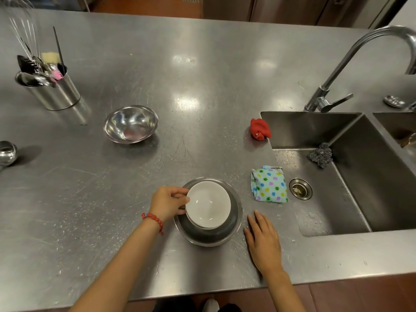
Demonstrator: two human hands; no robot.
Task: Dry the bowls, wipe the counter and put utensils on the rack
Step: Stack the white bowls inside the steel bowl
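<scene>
A white bowl [209, 204] sits tilted inside a larger steel bowl [210, 236] near the front edge of the steel counter [202, 86]. My left hand [167, 202] pinches the white bowl's left rim. My right hand [263, 240] rests flat on the counter just right of the steel bowl, fingers straight. A folded polka-dot cloth [269, 184] lies between the bowls and the sink. A second steel bowl [131, 123] stands empty farther back on the left. A steel utensil holder [50, 86] with a whisk and several utensils stands at the far left.
A sink [351, 176] with a drain and a steel scourer [320, 155] fills the right side under a tall tap [360, 64]. A red cloth [260, 129] lies at the sink's back-left corner. Water drops dot the counter. A round steel object [6, 153] sits at the left edge.
</scene>
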